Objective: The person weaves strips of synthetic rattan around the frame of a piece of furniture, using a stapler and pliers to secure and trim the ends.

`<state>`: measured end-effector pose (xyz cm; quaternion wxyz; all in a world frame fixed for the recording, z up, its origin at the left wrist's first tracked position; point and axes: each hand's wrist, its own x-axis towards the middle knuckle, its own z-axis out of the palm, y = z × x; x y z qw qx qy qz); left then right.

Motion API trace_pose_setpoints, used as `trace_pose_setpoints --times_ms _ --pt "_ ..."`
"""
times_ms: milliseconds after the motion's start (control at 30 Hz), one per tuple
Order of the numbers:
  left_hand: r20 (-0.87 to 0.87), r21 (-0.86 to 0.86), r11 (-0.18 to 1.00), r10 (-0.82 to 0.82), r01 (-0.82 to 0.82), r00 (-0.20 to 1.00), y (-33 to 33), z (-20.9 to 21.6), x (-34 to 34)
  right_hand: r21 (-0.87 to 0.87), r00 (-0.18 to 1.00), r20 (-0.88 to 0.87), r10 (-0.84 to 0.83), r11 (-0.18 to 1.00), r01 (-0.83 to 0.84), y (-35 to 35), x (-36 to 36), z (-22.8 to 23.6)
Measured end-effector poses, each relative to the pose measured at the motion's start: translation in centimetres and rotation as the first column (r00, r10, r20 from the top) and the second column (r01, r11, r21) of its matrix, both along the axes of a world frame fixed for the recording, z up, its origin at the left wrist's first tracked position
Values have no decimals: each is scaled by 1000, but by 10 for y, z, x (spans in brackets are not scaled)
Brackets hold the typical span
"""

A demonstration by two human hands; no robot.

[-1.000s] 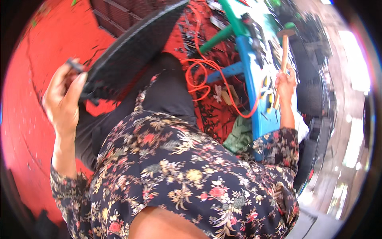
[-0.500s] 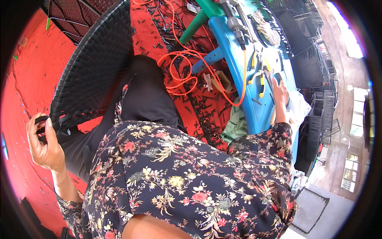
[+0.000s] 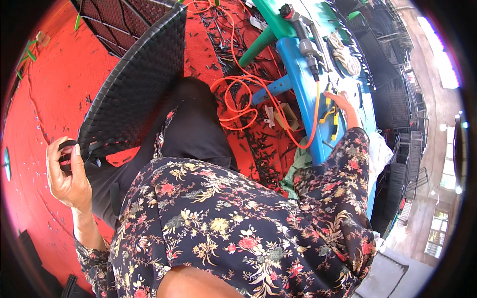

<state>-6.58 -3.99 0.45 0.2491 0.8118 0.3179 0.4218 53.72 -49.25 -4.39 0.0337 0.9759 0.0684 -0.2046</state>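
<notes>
One black woven panel (image 3: pixel 136 84) leans beside the trousered leg (image 3: pixel 196 129), its long axis running from near the left hand (image 3: pixel 69 184) forward and rightward; it seems light, stiff and smooth, best gripped by its rim. That hand pinches a bendy-looking black strip (image 3: pixel 68 144); the right hand (image 3: pixel 346 108) is over yellow-handled pliers (image 3: pixel 335 126), its grasp unclear.

Woven panel (image 3: pixel 134 84): glossy plstc, bumpy.

The right hand (image 3: pixel 345 105), which held a hammer 1 second ago, is now at the yellow-handled pliers (image 3: pixel 335 122).
</notes>
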Motion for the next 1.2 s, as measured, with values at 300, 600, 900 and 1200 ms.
trace_pose_setpoints --times_ms 300,600,900,1200 --pt "69 251 968 -12 -5 998 2 5 -12 617 812 580 -63 685 -387 41 -60 65" --pt "168 203 979 -15 -19 986 -3 -3 -8 386 174 623 763 -107 -916 320 -313 138" --pt "141 248 968 -58 21 988 -7 -1 -7 248 -255 551 795 -448 -859 387 -361 149" --pt "147 322 946 -96 45 984 -8 -7 -11 198 -423 368 828 -515 -834 405 -364 164"
